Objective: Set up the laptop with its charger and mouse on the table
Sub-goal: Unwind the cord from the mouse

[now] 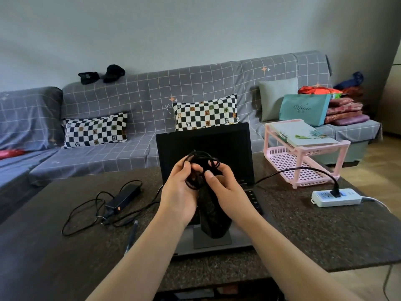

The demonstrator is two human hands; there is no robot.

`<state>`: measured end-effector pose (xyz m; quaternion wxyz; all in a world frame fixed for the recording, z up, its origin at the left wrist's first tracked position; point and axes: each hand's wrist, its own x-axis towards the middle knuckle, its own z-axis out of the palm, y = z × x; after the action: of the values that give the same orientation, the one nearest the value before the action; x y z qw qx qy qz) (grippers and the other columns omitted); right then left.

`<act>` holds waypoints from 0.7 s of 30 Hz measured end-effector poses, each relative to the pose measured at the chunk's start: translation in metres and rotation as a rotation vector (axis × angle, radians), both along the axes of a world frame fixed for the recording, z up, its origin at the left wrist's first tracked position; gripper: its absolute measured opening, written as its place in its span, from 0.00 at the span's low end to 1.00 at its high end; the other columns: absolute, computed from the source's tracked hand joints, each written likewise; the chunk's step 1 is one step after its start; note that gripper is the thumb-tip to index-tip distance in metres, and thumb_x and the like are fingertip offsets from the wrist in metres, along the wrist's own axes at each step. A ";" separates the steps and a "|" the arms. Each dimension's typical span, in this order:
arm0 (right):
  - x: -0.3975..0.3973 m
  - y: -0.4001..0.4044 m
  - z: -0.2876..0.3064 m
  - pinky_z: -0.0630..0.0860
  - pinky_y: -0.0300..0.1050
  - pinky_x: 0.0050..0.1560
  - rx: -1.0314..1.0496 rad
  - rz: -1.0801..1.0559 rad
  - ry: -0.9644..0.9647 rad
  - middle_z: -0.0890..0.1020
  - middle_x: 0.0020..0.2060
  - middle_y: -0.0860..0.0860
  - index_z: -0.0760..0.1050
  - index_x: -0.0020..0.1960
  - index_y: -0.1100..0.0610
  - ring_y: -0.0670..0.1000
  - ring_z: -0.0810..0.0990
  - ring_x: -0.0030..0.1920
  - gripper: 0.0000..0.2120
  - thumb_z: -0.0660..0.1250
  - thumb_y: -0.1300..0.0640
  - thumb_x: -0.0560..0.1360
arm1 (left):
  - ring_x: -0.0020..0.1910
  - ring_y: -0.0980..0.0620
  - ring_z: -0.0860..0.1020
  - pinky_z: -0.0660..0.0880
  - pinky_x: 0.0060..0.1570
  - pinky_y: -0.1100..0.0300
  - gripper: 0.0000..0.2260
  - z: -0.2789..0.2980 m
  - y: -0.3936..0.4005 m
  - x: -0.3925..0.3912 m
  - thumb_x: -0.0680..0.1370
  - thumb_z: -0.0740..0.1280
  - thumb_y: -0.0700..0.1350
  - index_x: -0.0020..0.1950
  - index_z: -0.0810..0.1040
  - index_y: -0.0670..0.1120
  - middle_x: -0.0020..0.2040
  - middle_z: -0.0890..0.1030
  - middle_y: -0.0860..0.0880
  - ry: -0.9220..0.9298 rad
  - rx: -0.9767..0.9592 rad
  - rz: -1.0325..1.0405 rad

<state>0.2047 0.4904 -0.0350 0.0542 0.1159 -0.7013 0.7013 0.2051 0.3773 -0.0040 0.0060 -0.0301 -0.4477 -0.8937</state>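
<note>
An open black laptop [225, 146] stands on the dark table [314, 231], its screen off. My left hand [180, 192] and my right hand [225, 185] are held together above its keyboard, both gripping a bundle of coiled black cable [200, 159]. A dark pouch-like object [213, 218] hangs below the bundle; whether it is a mouse or a bag I cannot tell. The charger brick [123, 196] lies left of the laptop with its cable loosely looped. A black power cord [303, 170] runs from behind the laptop to a white power strip [336, 197] at the right.
A pink plastic rack [303, 153] with books on top stands at the table's back right. A pen [132, 233] lies left of the laptop. Behind the table is a grey checked sofa [141, 118] with cushions, a teal bag and folded cloths.
</note>
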 end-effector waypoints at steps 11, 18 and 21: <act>-0.005 0.013 0.012 0.70 0.32 0.40 0.273 -0.004 0.119 0.80 0.39 0.43 0.75 0.46 0.44 0.39 0.78 0.42 0.09 0.57 0.49 0.80 | 0.43 0.58 0.82 0.80 0.47 0.60 0.07 0.006 -0.016 -0.008 0.79 0.61 0.43 0.48 0.80 0.46 0.43 0.83 0.50 0.194 -0.796 0.155; -0.019 0.010 0.014 0.73 0.36 0.43 0.217 -0.158 0.184 0.80 0.42 0.46 0.75 0.51 0.50 0.44 0.78 0.44 0.06 0.60 0.52 0.79 | 0.42 0.52 0.81 0.80 0.44 0.60 0.09 0.010 -0.011 -0.014 0.81 0.58 0.39 0.51 0.77 0.39 0.44 0.82 0.44 -0.063 -0.336 0.003; -0.019 0.006 0.017 0.74 0.43 0.41 -0.093 -0.138 0.010 0.79 0.35 0.49 0.77 0.43 0.54 0.48 0.77 0.39 0.10 0.60 0.53 0.79 | 0.35 0.56 0.81 0.81 0.37 0.63 0.08 0.016 -0.011 -0.013 0.81 0.57 0.37 0.49 0.76 0.39 0.43 0.81 0.45 -0.112 -0.141 -0.039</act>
<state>0.1853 0.4969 -0.0177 0.1110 0.0682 -0.6741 0.7270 0.1916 0.3660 0.0119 -0.0385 0.0108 -0.5085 -0.8602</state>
